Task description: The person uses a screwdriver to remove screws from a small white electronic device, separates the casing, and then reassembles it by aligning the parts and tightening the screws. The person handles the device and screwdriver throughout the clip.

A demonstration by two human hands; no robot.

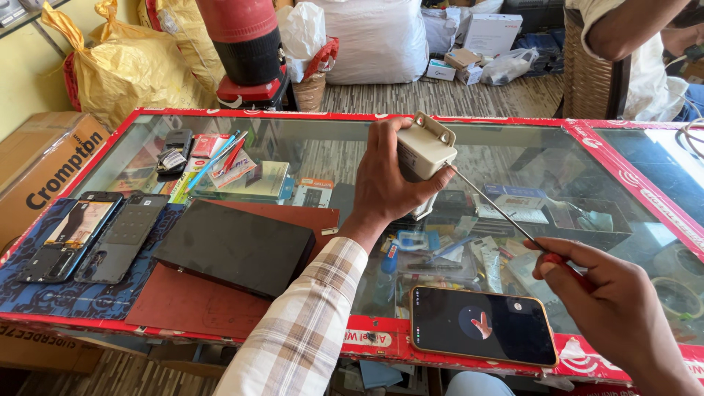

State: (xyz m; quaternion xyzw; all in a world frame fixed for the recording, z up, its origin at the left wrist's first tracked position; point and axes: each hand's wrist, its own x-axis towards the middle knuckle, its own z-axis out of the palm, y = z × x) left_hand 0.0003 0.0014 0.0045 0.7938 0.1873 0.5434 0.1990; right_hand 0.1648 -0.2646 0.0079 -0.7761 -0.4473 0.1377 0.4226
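The left hand (385,183) was clamped around a small white plastic box (423,149) with mounting ears, held up above the glass counter (528,158), thumb pressing its near edge and fingers wrapped behind it. The right hand (609,301) pinched the red handle of a long thin screwdriver (499,209), and the shaft ran up and left until its tip met the side of the box, right by the thumb. Both grips were closed and firm, one on the box, one on the tool. A checked sleeve (308,323) covered the left forearm. Below the right hand, a smartphone (482,325) with an orange rim lay flat on the counter's red front edge, its screen lit. Left of the sleeve, a black rectangular case (235,246) sat on a dark red board (220,293), and further left two opened phones (92,235) lay on a blue patterned mat (44,293). Under the glass, pens, small cartons and packets filled the showcase. Beyond the counter the room was crowded: yellow sacks (128,70) against the wall on the left, a red and black cylinder (249,40) standing behind the counter, a big white sack (378,40) and boxes on a striped floor, and a cardboard carton (44,161) at far left. At top right another person's arm (638,29) showed beside a wicker chair (590,70).
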